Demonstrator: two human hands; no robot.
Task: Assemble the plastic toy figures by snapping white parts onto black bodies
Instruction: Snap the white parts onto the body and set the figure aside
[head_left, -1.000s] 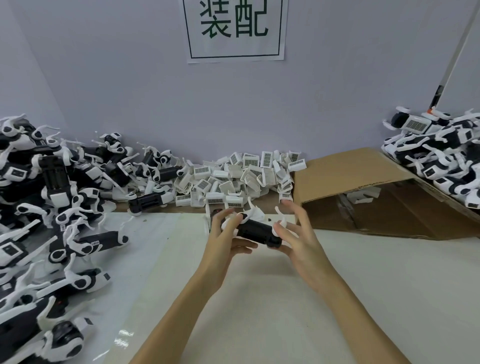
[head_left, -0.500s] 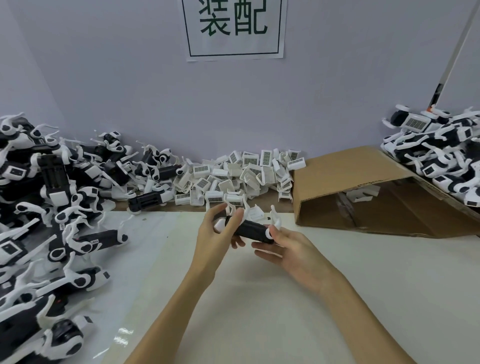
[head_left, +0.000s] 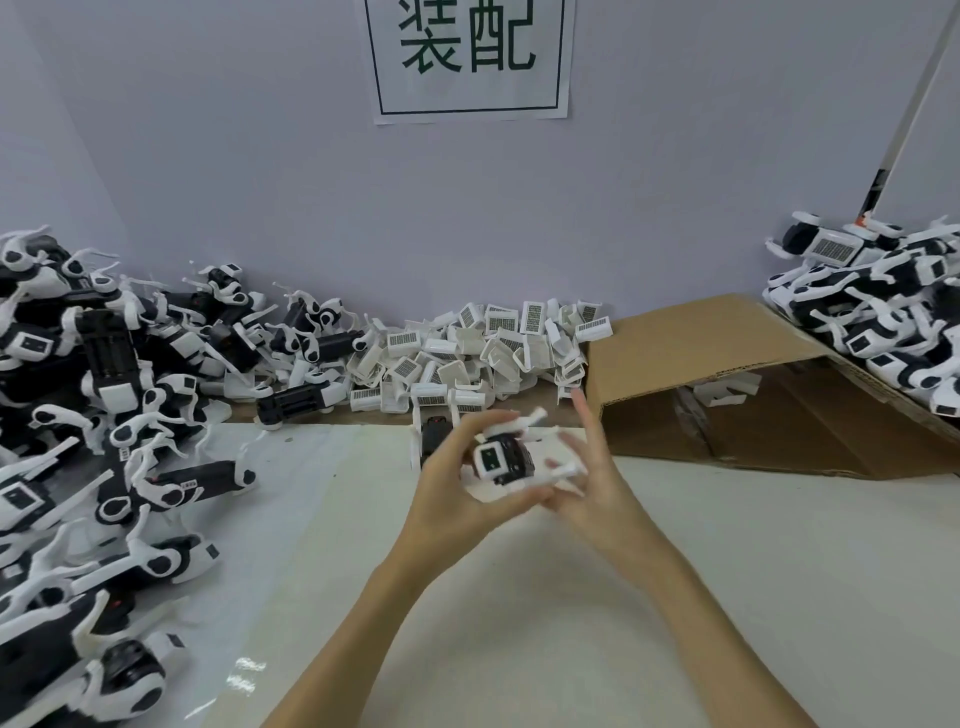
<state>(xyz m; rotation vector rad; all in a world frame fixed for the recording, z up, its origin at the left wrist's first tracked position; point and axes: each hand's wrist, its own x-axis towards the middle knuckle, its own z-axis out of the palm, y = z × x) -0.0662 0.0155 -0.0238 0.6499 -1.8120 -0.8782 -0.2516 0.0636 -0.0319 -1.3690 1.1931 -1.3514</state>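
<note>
My left hand (head_left: 452, 480) grips a black-bodied toy figure (head_left: 506, 460) above the table's middle, its fingers curled round the near side. The figure's white face plate points towards me and white legs stick out to both sides. My right hand (head_left: 592, 486) is at the figure's right side with blurred, mostly straight fingers touching its white leg; the index finger points up. Another black body with white legs (head_left: 434, 431) stands on the table just behind my left hand, partly hidden.
A heap of white barcode-labelled parts (head_left: 478, 353) lies along the back wall. Many black-and-white figures (head_left: 104, 415) are piled at the left, more (head_left: 883, 322) at the far right. A cardboard box (head_left: 727, 364) lies on its side, right of centre.
The figure was turned from lying crosswise to facing me with its white face plate. My right hand slid from under it to its right side, fingers spread.
</note>
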